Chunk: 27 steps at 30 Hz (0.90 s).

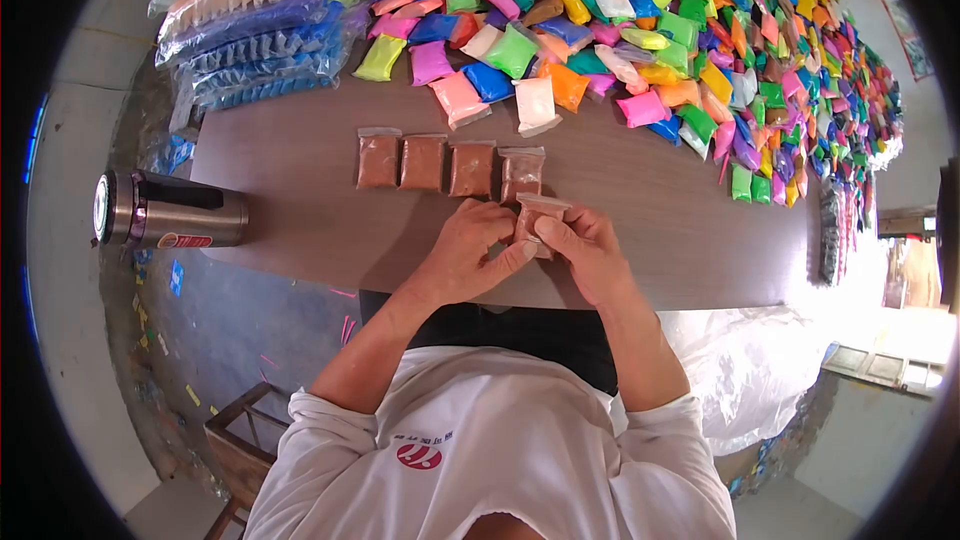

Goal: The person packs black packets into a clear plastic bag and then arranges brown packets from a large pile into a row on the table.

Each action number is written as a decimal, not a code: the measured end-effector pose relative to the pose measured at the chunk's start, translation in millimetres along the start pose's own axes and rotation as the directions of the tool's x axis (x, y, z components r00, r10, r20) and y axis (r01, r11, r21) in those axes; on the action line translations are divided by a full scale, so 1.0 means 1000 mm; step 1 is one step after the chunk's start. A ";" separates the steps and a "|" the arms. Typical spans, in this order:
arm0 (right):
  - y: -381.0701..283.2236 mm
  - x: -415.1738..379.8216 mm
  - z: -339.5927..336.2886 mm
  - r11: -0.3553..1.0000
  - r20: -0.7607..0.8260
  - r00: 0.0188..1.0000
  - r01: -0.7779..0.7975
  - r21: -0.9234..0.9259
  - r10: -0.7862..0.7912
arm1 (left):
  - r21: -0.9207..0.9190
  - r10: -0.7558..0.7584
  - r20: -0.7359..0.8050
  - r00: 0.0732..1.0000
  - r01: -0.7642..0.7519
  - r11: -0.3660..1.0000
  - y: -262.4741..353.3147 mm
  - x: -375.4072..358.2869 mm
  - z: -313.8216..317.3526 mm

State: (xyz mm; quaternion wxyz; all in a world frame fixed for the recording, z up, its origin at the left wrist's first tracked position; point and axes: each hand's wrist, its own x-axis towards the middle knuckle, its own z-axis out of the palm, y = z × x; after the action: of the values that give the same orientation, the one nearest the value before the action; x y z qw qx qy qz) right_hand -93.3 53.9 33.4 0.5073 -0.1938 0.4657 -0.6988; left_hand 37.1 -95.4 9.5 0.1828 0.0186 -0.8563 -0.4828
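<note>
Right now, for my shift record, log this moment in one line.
left hand: holding brown packet | right hand: holding same packet | beyond hands: four brown packets in row | far side: colored packet pile | left: flask

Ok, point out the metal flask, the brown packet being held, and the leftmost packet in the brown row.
Metal flask (200, 215), head view: middle of its body.
Held brown packet (532, 217), head view: its uncovered brown face.
Leftmost brown packet (378, 161), head view: middle of its upper face.

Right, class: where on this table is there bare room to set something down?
Bare tabletop shows between the steel flask and the row of brown packets, and right of the right hand, nearer than the colourful heap. Crowded: the far side, with that heap and bagged stacks.
</note>
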 end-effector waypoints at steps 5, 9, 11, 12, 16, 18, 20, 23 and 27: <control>0.013 0.000 -0.002 0.995 -0.144 0.989 0.004 -0.100 -0.019 | 0.042 0.039 0.014 0.999 -0.039 0.998 0.000 0.000 0.002; 0.017 0.000 0.003 0.997 -0.170 0.983 0.066 -0.030 -0.071 | 0.047 0.005 -0.008 1.000 -0.004 0.999 0.003 0.000 0.003; 0.010 -0.001 0.002 1.000 -0.172 0.985 0.001 0.029 0.004 | 0.024 -0.001 -0.033 0.999 0.002 1.000 0.000 0.000 0.003; 0.003 -0.003 -0.005 0.996 -0.162 0.984 -0.067 0.061 0.076 | 0.019 -0.007 -0.021 1.000 0.008 1.000 0.000 0.000 0.002; -0.008 -0.012 -0.019 0.974 -0.131 0.974 -0.200 -0.102 0.186 | 0.015 -0.010 -0.003 1.000 0.010 1.000 0.001 0.002 0.002; -0.003 -0.014 -0.020 0.975 -0.151 0.975 -0.184 -0.128 0.164 | 0.017 -0.010 -0.002 1.000 0.010 1.000 0.002 0.003 0.003; 0.002 -0.015 -0.018 0.980 -0.178 0.975 -0.157 -0.126 0.133 | 0.018 -0.014 0.004 1.000 0.014 1.000 0.003 0.004 0.003; 0.008 -0.015 -0.009 0.990 -0.189 0.980 -0.085 -0.108 0.064 | -0.068 -0.036 -0.025 0.999 0.034 0.997 0.002 0.003 0.000; 0.011 -0.019 -0.006 0.979 -0.129 0.988 0.062 -0.195 -0.088 | -0.023 0.004 0.000 1.000 -0.004 1.000 0.002 0.003 -0.001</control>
State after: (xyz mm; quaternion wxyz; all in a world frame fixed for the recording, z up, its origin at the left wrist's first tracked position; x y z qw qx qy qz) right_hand -84.5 72.8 24.4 0.4264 -0.2106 0.5563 -0.6814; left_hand 35.1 -95.1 12.5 0.1838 0.0146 -0.8507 -0.4923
